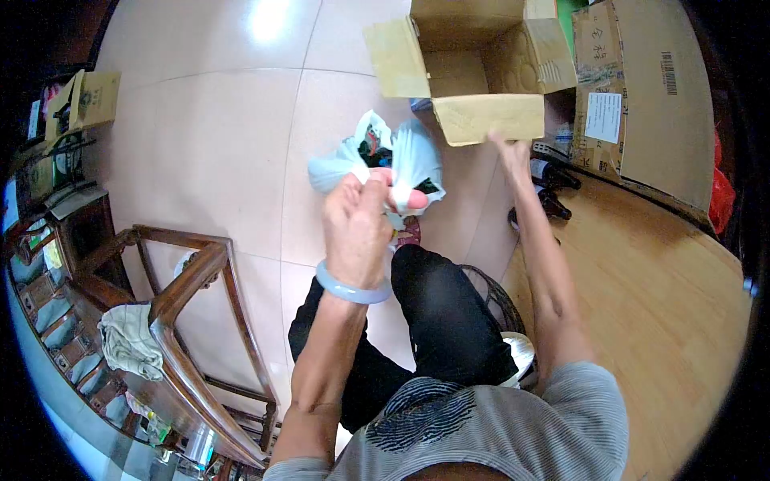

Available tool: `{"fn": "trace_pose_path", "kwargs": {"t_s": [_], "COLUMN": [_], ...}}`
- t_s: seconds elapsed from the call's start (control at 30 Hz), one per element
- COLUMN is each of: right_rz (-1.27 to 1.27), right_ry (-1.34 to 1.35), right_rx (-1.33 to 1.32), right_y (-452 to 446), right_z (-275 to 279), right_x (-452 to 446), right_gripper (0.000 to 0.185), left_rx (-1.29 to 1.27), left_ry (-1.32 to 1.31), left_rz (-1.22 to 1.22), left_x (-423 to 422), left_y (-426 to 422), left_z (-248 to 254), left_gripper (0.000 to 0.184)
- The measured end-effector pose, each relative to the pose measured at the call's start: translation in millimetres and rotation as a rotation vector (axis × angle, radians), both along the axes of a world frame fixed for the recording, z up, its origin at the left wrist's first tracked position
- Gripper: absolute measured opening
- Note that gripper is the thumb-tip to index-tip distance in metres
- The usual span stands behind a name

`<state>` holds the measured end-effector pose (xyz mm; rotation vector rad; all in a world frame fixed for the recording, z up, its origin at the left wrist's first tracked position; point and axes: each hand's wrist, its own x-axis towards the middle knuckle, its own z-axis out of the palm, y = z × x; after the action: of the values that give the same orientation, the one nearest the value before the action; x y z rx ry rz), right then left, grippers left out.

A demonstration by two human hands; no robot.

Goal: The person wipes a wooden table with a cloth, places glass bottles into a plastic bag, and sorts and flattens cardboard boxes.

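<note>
My left hand (357, 224), with a pale bangle at the wrist, is closed around the gathered handles of a light-blue plastic bag (417, 156). Dark contents with some red show through the bag's openings; I cannot make out what they are. Ahead and to the right stands an open cardboard box (485, 120), its flaps folded outward and its inside bare where it shows. At the lower edge of the near flap, my right hand (513, 152) pinches the cardboard; some of its fingers are hidden behind the flap.
Dark bottles (553, 176) lie right of my right hand, near a large closed carton (666, 104). A wooden chair frame (192, 297) with a pale cloth (131, 341) over it stands at left. A smaller opened carton (92, 100) sits at upper left.
</note>
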<state>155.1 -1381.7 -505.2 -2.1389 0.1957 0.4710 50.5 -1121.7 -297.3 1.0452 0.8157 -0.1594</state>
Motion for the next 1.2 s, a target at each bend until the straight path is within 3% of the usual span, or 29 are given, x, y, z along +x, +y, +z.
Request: {"fn": "trace_pose_path", "kwargs": {"t_s": [0.07,0.13,0.2,0.27,0.37,0.47,0.57,0.67,0.7,0.73,0.77,0.8,0.87,0.93,1.03,1.13,1.2], "right_rz": [-0.025,0.179,0.404,0.394,0.28,0.144,-0.248,-0.253,-0.077,-0.102,0.059,0.028,-0.021,-0.069,0.084,0.018,-0.026], "right_ry": [-0.156,-0.302,-0.374,-0.534,-0.625,-0.465,-0.182,0.062,-0.097,-0.077,-0.214,-0.021,0.001,0.151,0.126,0.308,0.263], "right_rx": [0.029,0.107,0.113,0.171,0.241,0.338,0.555,0.396,0.195,-0.007,-0.379,-0.542,-0.923,-1.119,-1.057,-0.953,-0.918], "right_y": [11.3,52.6,85.7,111.4,119.6,98.0,55.4,-5.0,-38.4,-56.5,-82.0,-85.0,-133.2,-155.8,-187.0,-188.9,-183.9], "right_z": [35.9,98.8,119.9,115.0,110.7,120.5,116.9,107.1,75.6,65.2,47.5,63.5,15.9,-3.7,-31.8,-24.4,-19.0], "right_x": [-46.4,-80.9,-99.4,-99.4,-91.4,-96.1,-100.3,-104.6,-114.0,-122.5,-127.9,-122.5,-141.1,-154.9,-170.8,-169.1,-168.0], "right_gripper": [0.075,0.068,0.054,0.035,0.015,0.01,0.009,0.032,0.039,0.044,0.047,0.049,0.051,0.054,0.046,0.036,0.031], "left_rx": [0.008,0.043,0.058,0.03,0.021,0.094,0.356,0.464,0.444,0.436,0.421,0.364,0.352,0.311,0.234,0.224,0.221], "left_ry": [-0.015,-0.027,-0.031,-0.031,-0.037,0.002,0.034,-0.004,-0.042,-0.078,-0.073,-0.091,-0.026,-0.016,-0.008,0.045,0.03], "left_rz": [-0.074,-0.088,-0.086,-0.073,-0.117,-0.21,-0.24,-0.137,-0.11,-0.08,-0.013,-0.005,0.009,0.055,0.109,0.158,0.103], "left_x": [0.5,-0.3,-1.2,-1.3,-4.7,-5.6,-9.8,-10.7,-14.7,-17.8,-17.0,-20.5,-24.2,-29.1,-33.2,-38.6,-44.7], "left_y": [-7.6,-13.3,-14.4,-12.8,-5.0,5.1,28.0,37.3,46.1,55.1,52.5,52.1,52.6,52.2,55.7,53.3,49.7], "left_z": [-3.9,-9.8,-15.0,-19.2,-27.7,-19.8,-13.3,-10.0,-17.3,-19.7,-15.4,-14.1,-13.0,-14.1,-12.7,-9.6,-9.3], "left_gripper": [0.018,0.018,0.019,0.021,0.019,0.023,0.022,0.019,0.019,0.018,0.019,0.019,0.02,0.022,0.022,0.022,0.023]}}
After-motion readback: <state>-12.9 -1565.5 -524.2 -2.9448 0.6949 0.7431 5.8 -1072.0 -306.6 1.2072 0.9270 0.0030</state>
